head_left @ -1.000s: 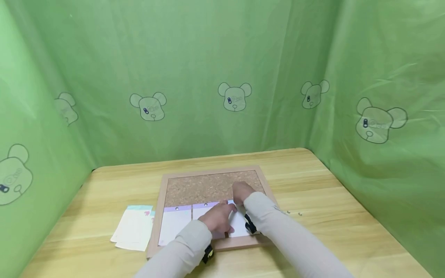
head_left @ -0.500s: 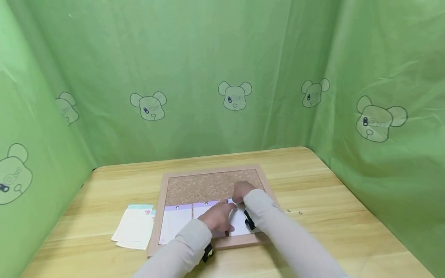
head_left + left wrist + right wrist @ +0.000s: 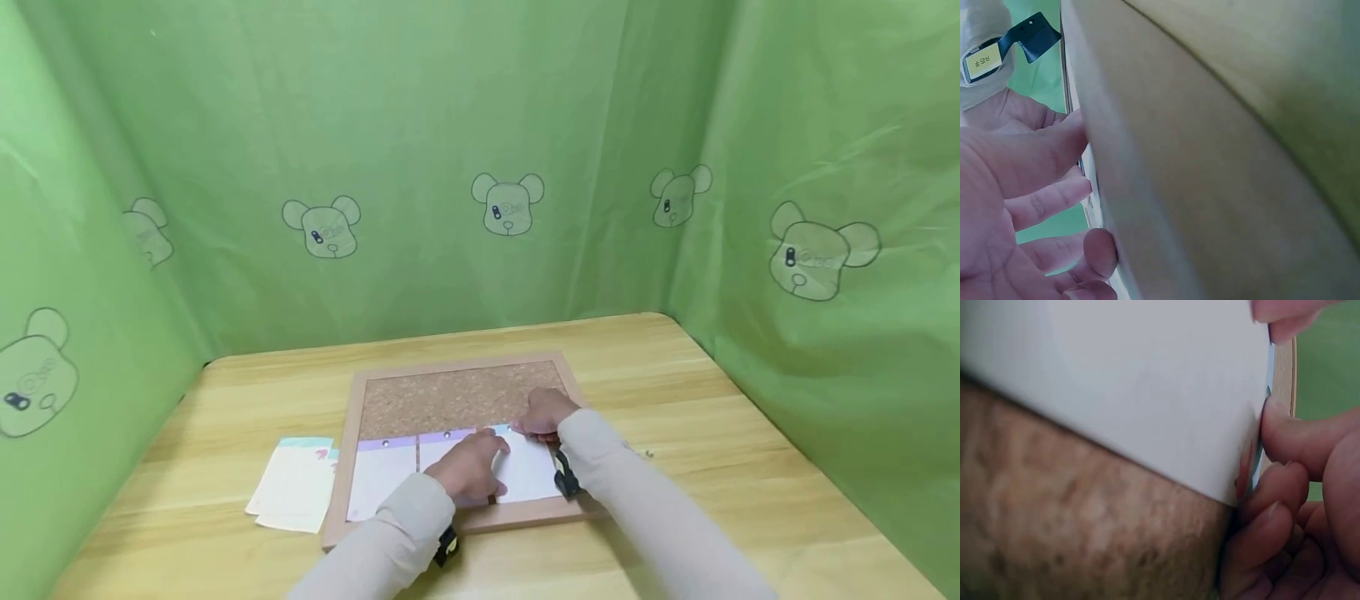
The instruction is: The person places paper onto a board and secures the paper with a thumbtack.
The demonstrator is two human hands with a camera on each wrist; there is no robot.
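- Around 8 to 9 o'clock from the board's centre (12 being its far edge), loose papers (image 3: 292, 483) are lying overlapped on the table (image 3: 187, 492), just beside the frame (image 3: 341, 467); a dragging sleeve could be scattering them.
- At 8 o'clock inside the cork board (image 3: 427, 408), the left card (image 3: 382, 483) is lying flat, with the left pin (image 3: 386, 443) showing in its purple strip.
- Near 7 o'clock, the middle card (image 3: 435, 452) is showing a middle pin (image 3: 447, 434), partly hidden by your hand.
- Toward 6 o'clock, your left hand (image 3: 471, 467) is resting over the seam between cards, its thumb and forefinger standing apart, clamped on nothing. Sideways pressure here could be skewing both cards.
- At 4 o'clock, the right card (image 3: 528, 467) is sitting under both hands, its blue-topped edge facing 12. If your left fingers are lifting early, it could be twisting round its one pin.
- At 2 o'clock, your right hand (image 3: 546, 412) is curling its fingers against the card, thumb tip at the right pin (image 3: 509, 427), pinching nothing visible. You can't be telling how deep that pin is sitting; a slanted push could be bending it or tearing the strip.
- At 3 o'clock, a spare pin (image 3: 649, 453) is lying near your sleeve, which could be sweeping it away.
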